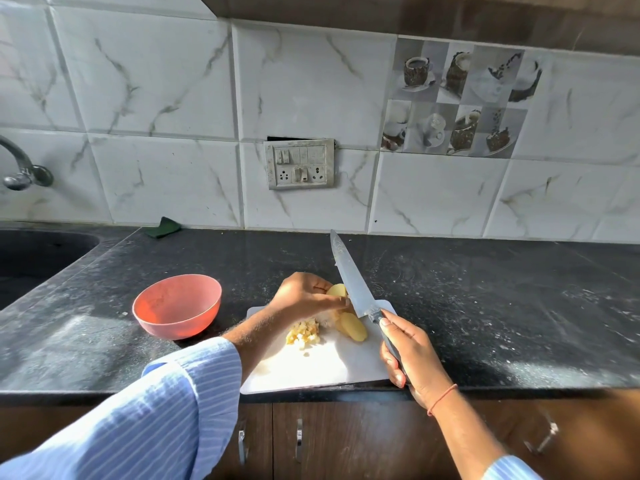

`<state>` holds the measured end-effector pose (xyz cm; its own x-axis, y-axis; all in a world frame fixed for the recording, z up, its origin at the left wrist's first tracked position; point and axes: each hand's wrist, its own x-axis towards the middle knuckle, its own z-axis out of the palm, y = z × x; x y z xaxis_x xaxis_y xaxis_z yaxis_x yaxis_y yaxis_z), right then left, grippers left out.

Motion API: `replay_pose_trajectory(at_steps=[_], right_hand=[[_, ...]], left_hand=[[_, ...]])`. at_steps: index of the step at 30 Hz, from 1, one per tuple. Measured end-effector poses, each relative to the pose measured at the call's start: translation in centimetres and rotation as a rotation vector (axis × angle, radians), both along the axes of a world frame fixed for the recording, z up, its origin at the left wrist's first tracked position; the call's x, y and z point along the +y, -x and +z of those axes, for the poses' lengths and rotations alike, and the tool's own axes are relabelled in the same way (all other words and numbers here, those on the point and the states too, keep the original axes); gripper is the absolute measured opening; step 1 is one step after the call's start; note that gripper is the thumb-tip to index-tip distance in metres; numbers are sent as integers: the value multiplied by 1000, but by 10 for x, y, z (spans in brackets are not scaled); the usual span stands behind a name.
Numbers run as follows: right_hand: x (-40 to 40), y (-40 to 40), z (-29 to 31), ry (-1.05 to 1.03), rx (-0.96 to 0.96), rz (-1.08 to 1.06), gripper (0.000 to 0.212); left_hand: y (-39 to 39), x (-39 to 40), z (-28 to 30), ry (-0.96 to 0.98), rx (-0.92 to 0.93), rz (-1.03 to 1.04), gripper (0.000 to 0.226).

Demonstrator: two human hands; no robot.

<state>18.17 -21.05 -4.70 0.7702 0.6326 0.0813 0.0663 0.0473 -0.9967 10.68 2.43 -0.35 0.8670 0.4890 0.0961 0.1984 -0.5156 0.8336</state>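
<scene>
A white cutting board (pixel 311 372) lies at the front edge of the black counter. At its far end my left hand (pixel 304 294) grips a peeled potato piece (pixel 336 290). My right hand (pixel 414 355) holds the dark handle of a long kitchen knife (pixel 349 275), whose blade points away and rests against the potato beside my left fingers. Two potato slices (pixel 352 326) lie on the board just in front of the blade. A small heap of diced potato (pixel 304 334) sits to their left.
A salmon-pink bowl (pixel 177 306) stands on the counter (pixel 485 306) left of the board. A dark sink (pixel 31 258) with a tap (pixel 20 168) is at far left. A green scrub pad (pixel 162 227) lies by the tiled wall, below a switch panel (pixel 299 163). Cabinet doors with handles (pixel 298 441) lie below.
</scene>
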Motion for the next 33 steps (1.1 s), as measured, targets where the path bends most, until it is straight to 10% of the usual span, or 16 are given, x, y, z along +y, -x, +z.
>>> replay_pose_trajectory(at_steps=[13,33], right_hand=[[7,10,3,126,-53,-26,36],[50,100,5,796,-834,-104,29]], left_hand=[[108,67,-43,-185,24,-182,55],[131,71,-72,-351,4,4,73]])
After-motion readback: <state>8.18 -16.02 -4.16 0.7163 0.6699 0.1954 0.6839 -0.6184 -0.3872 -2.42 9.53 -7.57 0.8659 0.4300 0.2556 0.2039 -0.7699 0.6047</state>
